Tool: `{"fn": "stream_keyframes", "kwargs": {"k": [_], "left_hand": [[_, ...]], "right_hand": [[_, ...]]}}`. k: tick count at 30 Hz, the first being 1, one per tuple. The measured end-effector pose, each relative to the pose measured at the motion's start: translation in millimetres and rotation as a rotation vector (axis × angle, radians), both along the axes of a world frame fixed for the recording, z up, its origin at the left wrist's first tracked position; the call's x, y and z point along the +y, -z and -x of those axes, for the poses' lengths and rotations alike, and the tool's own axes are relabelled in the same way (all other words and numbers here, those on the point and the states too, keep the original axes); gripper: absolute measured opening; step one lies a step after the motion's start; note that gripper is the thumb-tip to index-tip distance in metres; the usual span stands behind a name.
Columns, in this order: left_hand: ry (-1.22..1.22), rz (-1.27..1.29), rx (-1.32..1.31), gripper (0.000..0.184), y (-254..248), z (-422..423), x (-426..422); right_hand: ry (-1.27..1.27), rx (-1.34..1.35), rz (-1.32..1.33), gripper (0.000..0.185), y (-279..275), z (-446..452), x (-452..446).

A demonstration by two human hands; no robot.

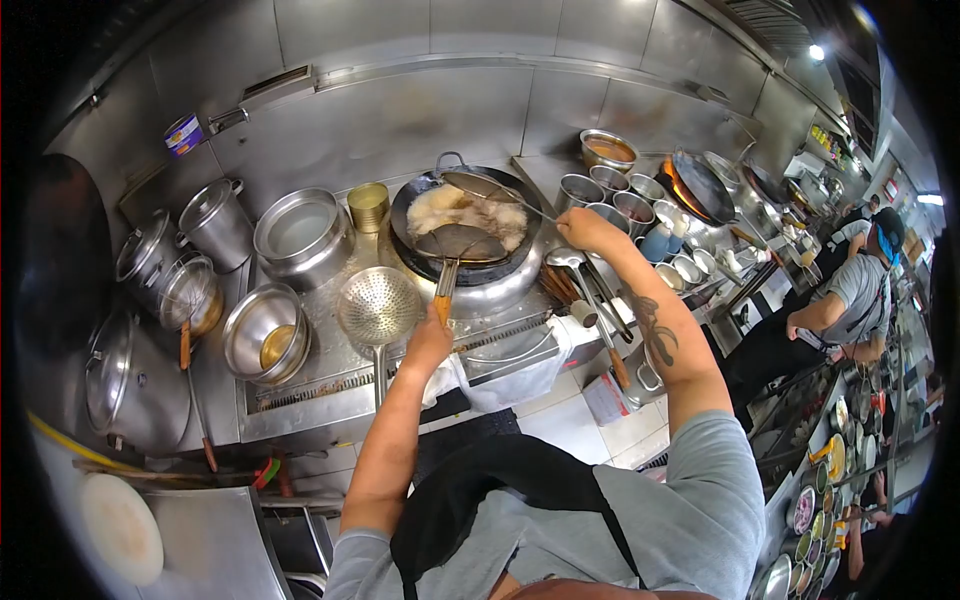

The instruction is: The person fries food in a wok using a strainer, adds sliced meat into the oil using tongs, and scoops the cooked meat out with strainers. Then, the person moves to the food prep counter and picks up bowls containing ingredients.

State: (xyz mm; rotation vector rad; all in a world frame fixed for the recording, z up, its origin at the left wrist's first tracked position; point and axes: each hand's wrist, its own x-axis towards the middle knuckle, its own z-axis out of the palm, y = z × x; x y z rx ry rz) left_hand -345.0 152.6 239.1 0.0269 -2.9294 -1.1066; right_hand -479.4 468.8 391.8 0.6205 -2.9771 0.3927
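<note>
My left hand [430,342] is closed around the wooden handle of a wire strainer [460,243]. Its dark round head is over the near side of a black wok [403,248], in which pale, foamy oil [505,220] bubbles. With my right hand [592,230] I grip the long metal handle of a ladle [482,187]; its round head lies across the wok's far side. Foam hides what is in the oil. Near my left hand a perforated skimmer [378,305] rests on the steel counter.
Left of the wok stand a can [368,207], a large pot [300,230] and steel bowls [265,335]. Several containers [610,178] and utensils [590,300] are at the right. Flames show under another wok [700,187]. Co-workers [850,300] stand farther right.
</note>
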Motion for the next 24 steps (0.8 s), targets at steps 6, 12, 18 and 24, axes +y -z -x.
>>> {"fn": "stream_keyframes", "kwargs": {"k": [6,12,18,24], "left_hand": [[0.001,0.008,-0.027,0.063,-4.1,-1.7,-0.3],[0.012,0.015,0.038,0.063,10.2,5.7,-3.9],[0.011,0.029,0.008,0.064,3.7,4.7,-4.2],[0.009,0.056,-0.034,0.066,-0.7,3.7,-4.6]], "right_hand": [[0.040,-0.006,-0.007,0.021,9.9,-3.7,38.1],[0.149,-0.056,0.119,0.026,3.7,-17.2,48.2],[0.176,-0.115,0.086,0.029,-16.5,-29.1,47.0],[0.148,-0.067,0.106,0.029,8.3,-22.0,77.4]]}}
